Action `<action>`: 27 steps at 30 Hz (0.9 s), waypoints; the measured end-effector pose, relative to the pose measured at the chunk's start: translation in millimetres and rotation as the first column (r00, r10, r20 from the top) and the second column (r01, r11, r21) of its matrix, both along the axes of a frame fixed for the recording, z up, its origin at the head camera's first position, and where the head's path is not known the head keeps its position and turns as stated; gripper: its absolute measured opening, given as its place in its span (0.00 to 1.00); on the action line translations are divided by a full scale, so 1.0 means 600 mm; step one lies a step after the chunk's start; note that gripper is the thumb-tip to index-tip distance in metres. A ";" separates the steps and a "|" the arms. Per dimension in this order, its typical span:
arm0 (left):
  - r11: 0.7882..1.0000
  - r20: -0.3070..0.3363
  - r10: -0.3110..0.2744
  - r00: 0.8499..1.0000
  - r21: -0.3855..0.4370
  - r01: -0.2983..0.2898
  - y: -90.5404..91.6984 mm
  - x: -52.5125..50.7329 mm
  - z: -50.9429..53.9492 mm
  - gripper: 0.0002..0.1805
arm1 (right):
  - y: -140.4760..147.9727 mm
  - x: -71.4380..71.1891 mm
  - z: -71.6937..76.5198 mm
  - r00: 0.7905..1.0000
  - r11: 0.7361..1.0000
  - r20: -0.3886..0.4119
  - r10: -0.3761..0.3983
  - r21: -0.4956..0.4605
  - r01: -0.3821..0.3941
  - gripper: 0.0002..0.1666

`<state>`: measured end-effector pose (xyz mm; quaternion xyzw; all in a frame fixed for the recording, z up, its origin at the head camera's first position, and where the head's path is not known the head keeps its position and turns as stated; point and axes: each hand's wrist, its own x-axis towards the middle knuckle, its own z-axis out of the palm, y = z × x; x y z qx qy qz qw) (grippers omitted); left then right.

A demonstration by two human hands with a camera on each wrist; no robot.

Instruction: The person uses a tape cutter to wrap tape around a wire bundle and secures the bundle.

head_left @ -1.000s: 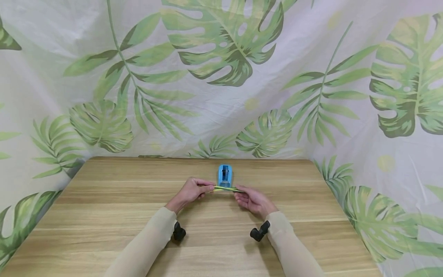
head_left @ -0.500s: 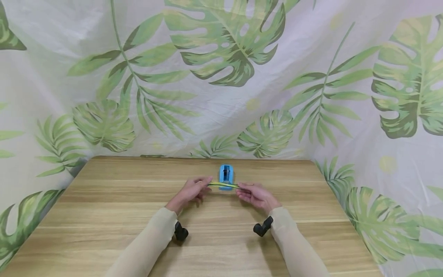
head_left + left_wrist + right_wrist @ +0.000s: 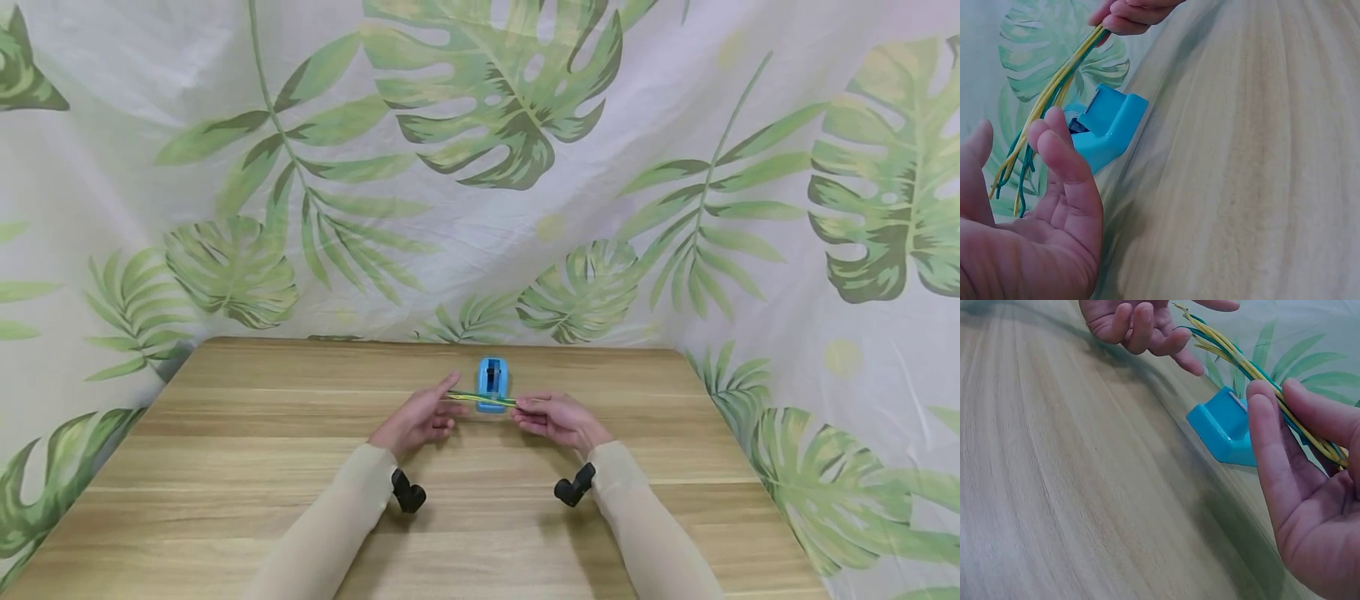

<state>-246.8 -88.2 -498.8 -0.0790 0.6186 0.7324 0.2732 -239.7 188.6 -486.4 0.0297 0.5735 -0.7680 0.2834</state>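
Observation:
A bundle of thin yellow and green wires (image 3: 1244, 361) stretches between the hands, held up in front of the blue tape dispenser (image 3: 492, 379). My right hand (image 3: 553, 417) pinches the bundle between thumb and fingers, and its near end runs into the palm in the right wrist view. The left hand (image 3: 1041, 231) is around the loose, splayed wire ends, its thumb spread away from its loosely bent fingers (image 3: 1063, 156). No grip by that hand shows. The dispenser's serrated cutting edge (image 3: 1092, 100) faces the hands; the wires hide part of its front in the head view.
The wood-grain table (image 3: 300, 467) ends at a back edge just beyond the dispenser. Behind it hangs a leaf-printed cloth (image 3: 420, 208). A black camera mount sits on each wrist, the left mount (image 3: 407, 490) and the right mount (image 3: 575, 485).
The left hand's thumb and fingers have come apart from the wires they pinched a second ago. The right hand keeps its pinch. The bundle has risen slightly across the dispenser's front.

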 end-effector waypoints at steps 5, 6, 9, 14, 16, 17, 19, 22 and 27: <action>0.999 0.021 0.028 0.999 0.017 -0.028 0.008 -0.004 -0.002 0.42 | 0.002 -0.002 -0.003 0.999 0.997 -0.035 0.022 0.073 -0.019 0.10; 0.999 0.023 0.034 0.999 0.019 -0.034 0.010 -0.004 -0.002 0.41 | 0.002 -0.002 -0.004 0.999 0.996 -0.042 0.026 0.086 -0.022 0.11; 0.998 0.030 0.059 0.998 0.027 -0.060 0.014 -0.004 -0.003 0.34 | 0.003 -0.003 -0.004 0.997 0.992 -0.063 0.038 0.123 -0.030 0.13; 0.997 0.005 0.076 0.997 0.030 -0.076 0.015 -0.003 -0.006 0.24 | 0.004 -0.003 -0.001 0.986 0.968 -0.143 0.079 0.248 -0.042 0.17; 0.997 -0.011 0.071 0.997 0.030 -0.070 0.014 -0.002 -0.007 0.24 | 0.006 -0.003 0.001 0.979 0.951 -0.180 0.099 0.306 -0.040 0.19; 0.997 -0.021 0.065 0.998 0.030 -0.064 0.013 -0.001 -0.007 0.24 | 0.006 -0.003 0.002 0.975 0.943 -0.196 0.105 0.331 -0.035 0.19; 0.998 -0.044 0.050 0.998 0.027 -0.048 0.012 -0.001 -0.008 0.25 | 0.007 -0.002 0.005 0.966 0.923 -0.229 0.123 0.383 -0.027 0.20; 0.999 -0.073 0.027 0.997 0.031 -0.025 0.010 -0.001 -0.010 0.25 | 0.007 0.000 0.010 0.943 0.882 -0.288 0.165 0.472 -0.010 0.21; 0.999 -0.123 0.022 0.992 0.045 -0.017 0.007 -0.006 -0.014 0.23 | -0.003 0.001 0.012 0.927 0.848 -0.358 0.113 0.521 0.098 0.25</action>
